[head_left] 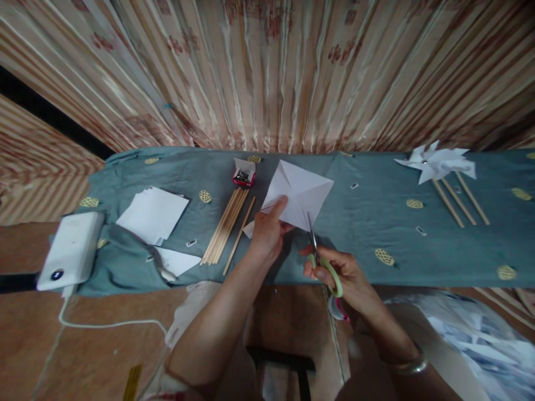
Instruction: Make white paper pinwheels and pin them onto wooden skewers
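Note:
My left hand point(270, 229) is closed on the left side of a white square of paper point(303, 186), thumb on top, holding it up over the cloth. Crease lines run across the sheet toward its middle. In my right hand point(340, 271) is a pair of scissors point(330, 273) with pale green handles, my fingers in the loops. Their blades meet the paper's lower corner and point up toward its centre. Under my left hand part of another white piece point(249, 229) shows.
Wooden sticks point(223, 225) lie left of my hands, below a small red box point(244, 174) of dark pins. Further left are stacked white sheets point(154, 214) and a white power bank point(73, 250) with a cable. Paper pinwheels point(443, 162) on sticks lie at the right. Behind hangs a curtain point(267, 78).

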A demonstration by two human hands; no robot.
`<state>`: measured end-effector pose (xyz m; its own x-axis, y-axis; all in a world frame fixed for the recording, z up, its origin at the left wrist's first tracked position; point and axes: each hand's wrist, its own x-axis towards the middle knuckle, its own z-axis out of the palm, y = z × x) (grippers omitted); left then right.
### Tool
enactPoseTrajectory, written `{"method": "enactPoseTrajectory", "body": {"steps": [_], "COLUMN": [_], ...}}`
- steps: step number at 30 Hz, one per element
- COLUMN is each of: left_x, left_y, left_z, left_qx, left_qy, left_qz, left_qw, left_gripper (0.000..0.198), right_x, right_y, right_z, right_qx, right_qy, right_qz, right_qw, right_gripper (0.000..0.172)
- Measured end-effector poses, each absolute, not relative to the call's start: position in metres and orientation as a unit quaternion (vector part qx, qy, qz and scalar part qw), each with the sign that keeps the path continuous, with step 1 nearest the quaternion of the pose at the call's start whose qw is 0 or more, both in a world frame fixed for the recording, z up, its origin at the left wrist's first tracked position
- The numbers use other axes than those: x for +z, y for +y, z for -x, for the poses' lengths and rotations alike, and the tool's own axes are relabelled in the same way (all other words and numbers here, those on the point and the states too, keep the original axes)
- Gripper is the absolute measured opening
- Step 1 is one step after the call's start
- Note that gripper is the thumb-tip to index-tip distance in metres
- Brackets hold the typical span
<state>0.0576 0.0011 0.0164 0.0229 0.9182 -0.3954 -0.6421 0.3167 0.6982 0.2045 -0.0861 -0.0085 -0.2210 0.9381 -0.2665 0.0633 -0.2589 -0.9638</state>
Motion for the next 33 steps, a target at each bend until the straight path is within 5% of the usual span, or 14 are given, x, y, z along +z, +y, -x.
{"method": "enactPoseTrajectory", "body": {"steps": [33], "left_x": [0.0149], "left_y": [-0.0005], "left_z": [-0.0591], "left_qx": [0.558], "left_qy": [0.431], "left_qz": [-0.172], "left_qw": [0.688], "left_gripper": [0.019], "right_x": [-0.0106], "right_y": [-0.0862], "right_z": [-0.2031], "right_qx": [0.611], "right_qy": [-0.457], "right_qz": [0.529], "right_qw": [0.372], "right_gripper": [0.039]}}
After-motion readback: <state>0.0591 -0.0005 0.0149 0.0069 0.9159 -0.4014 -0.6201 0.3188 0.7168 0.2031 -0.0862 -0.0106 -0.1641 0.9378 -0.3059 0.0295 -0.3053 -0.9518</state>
